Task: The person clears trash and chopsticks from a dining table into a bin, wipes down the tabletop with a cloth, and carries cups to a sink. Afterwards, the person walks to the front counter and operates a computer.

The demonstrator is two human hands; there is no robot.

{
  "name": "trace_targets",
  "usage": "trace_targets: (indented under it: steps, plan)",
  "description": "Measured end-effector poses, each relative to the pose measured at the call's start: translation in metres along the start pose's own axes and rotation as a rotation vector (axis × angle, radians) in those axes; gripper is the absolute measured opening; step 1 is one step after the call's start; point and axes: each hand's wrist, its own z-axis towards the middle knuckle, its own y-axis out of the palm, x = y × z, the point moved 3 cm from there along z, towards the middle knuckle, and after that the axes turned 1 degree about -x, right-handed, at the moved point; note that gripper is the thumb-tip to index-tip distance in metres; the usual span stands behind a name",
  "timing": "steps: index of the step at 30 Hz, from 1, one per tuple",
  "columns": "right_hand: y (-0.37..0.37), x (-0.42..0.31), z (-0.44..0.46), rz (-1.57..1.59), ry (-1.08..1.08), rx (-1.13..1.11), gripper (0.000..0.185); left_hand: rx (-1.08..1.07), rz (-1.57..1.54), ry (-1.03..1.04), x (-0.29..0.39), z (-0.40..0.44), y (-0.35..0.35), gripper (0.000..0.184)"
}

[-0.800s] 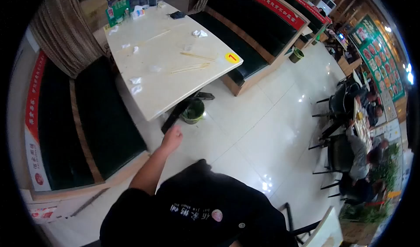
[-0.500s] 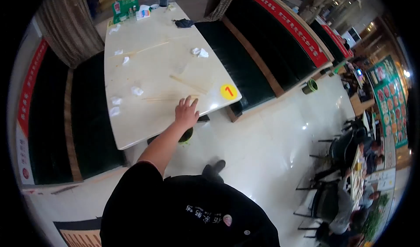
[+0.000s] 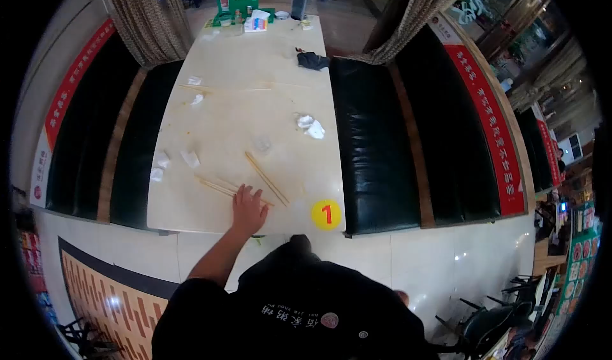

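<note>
Here, only a sliver of the right hand (image 3: 401, 297) is shown beside the black shirt (image 3: 299, 309); its grip cannot be told. Well apart, the left hand (image 3: 250, 211) is laid, fingers slightly parted, over chopsticks (image 3: 215, 187) on the table (image 3: 223, 124); whether they are gripped cannot be told. Beyond, crumpled tissues (image 3: 312, 127) are seen.

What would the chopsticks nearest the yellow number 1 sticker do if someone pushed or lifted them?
The chopsticks would probably stay stiff when lifted, since they look straight and unbent. They are likely light, being so slender. Pushed, they might slide or roll apart, as they lie loose on the flat, smooth-looking table.
</note>
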Motion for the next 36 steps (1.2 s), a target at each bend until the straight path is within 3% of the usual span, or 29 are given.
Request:
trace_targets:
  steps: [1, 3, 7, 9, 11, 13, 15, 17, 19, 20, 22, 25, 27, 30, 32, 33, 35, 36]
  plan:
    - [0.003, -0.024, 0.035, -0.126, -0.043, 0.134, 0.02, 0.05, -0.073, 0.014, 0.003, -0.001, 0.005, 0.045]
    - [0.093, -0.096, 0.046, -0.318, -0.105, 0.211, 0.02, 0.039, -0.057, -0.021, 0.022, 0.013, -0.003, 0.049]
    - [0.269, -0.185, 0.075, -0.783, -0.227, -0.125, 0.031, -0.068, -0.009, -0.028, 0.052, 0.045, 0.003, 0.046]
    - [0.337, -0.209, 0.102, -1.269, -0.581, -0.282, 0.03, -0.152, -0.007, -0.119, 0.052, 0.049, 0.003, 0.041]
    - [0.425, -0.228, 0.108, -1.244, -0.642, -0.418, 0.027, -0.169, 0.02, -0.254, 0.042, 0.048, -0.006, 0.04]
    - [0.5, -0.262, 0.096, -1.352, -0.849, -0.533, 0.039, -0.205, 0.015, -0.39, 0.037, 0.041, -0.005, 0.038]
    - [0.566, -0.257, 0.119, -1.348, -0.878, -0.675, 0.043, -0.119, 0.101, -0.554, 0.013, 0.025, -0.002, 0.037]
    - [0.618, -0.258, 0.13, -1.407, -1.323, -0.733, 0.045, -0.019, 0.125, -0.616, 0.015, 0.024, -0.011, 0.037]
    - [0.66, -0.25, 0.128, -1.409, -1.21, -0.956, 0.043, 0.033, 0.149, -0.667, 0.015, 0.016, -0.013, 0.036]
    - [0.673, -0.239, 0.138, -1.411, -1.186, -0.964, 0.043, 0.124, 0.126, -0.706, 0.014, 0.012, -0.014, 0.036]
    - [0.694, -0.225, 0.15, -1.417, -1.344, -1.119, 0.035, 0.235, 0.124, -0.757, 0.02, 0.011, -0.015, 0.035]
    - [0.714, -0.224, 0.153, -1.525, -1.182, -1.186, 0.028, 0.311, 0.07, -0.812, 0.035, 0.019, -0.026, 0.035]
    - [0.719, -0.223, 0.155, -1.528, -1.236, -1.214, 0.021, 0.304, 0.065, -0.884, 0.052, 0.022, -0.033, 0.035]
    - [0.727, -0.225, 0.16, -1.462, -1.135, -1.241, 0.02, 0.394, -0.059, -0.969, 0.064, 0.004, -0.034, 0.033]
    - [0.741, -0.238, 0.164, -1.302, -1.074, -1.019, 0.023, 0.431, -0.06, -0.997, 0.064, -0.01, -0.037, 0.032]
    - [0.75, -0.246, 0.172, -1.312, -1.101, -1.013, 0.023, 0.436, -0.053, -1.023, 0.064, -0.016, -0.036, 0.032]
    - [0.762, -0.268, 0.191, -1.17, -1.232, -0.759, 0.022, 0.478, -0.081, -1.057, 0.061, -0.028, -0.034, 0.031]
    - [0.768, -0.281, 0.198, -1.152, -1.163, -0.653, 0.026, 0.499, -0.086, -1.072, 0.062, -0.03, -0.037, 0.03]
